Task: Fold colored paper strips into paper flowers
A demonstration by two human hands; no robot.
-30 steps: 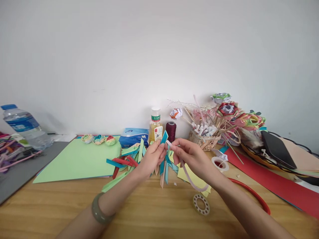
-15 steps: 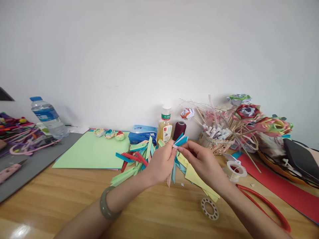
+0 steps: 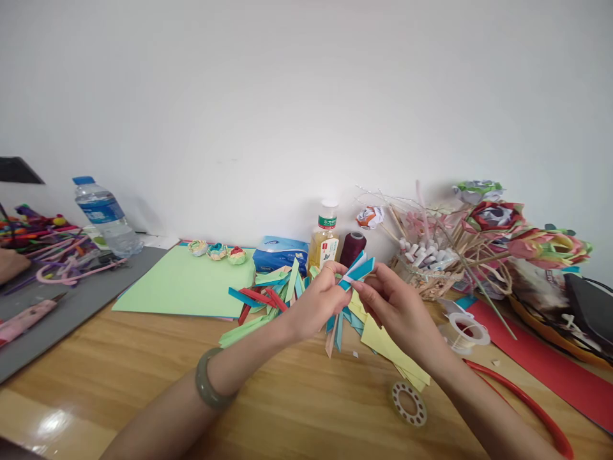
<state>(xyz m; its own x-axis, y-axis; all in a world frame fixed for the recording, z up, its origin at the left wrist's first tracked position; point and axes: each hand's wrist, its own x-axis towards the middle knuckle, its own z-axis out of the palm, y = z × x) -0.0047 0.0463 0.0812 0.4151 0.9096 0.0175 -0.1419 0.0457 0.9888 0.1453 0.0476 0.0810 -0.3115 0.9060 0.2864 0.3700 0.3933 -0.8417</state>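
Blue and white folded paper strips are pinched between my two hands above the middle of the table. My left hand is closed on their lower left end. From the right, my right hand has its thumb and fingertips closed on the strips' right side. A pale band of paper seems to cross the blue ones. Below and behind my hands lies a heap of coloured paper strips in green, red and blue. Yellow paper strips lie under my right hand.
Behind stand a tissue pack, a drink bottle and a dark thread spool. A basket with paper flowers is at right, near a tape roll. Green paper, a water bottle and another person's hand are left.
The view has shifted slightly, so most things sit farther right. The blue strip between my hands has turned and more of its length shows; both hands still hold the strips.
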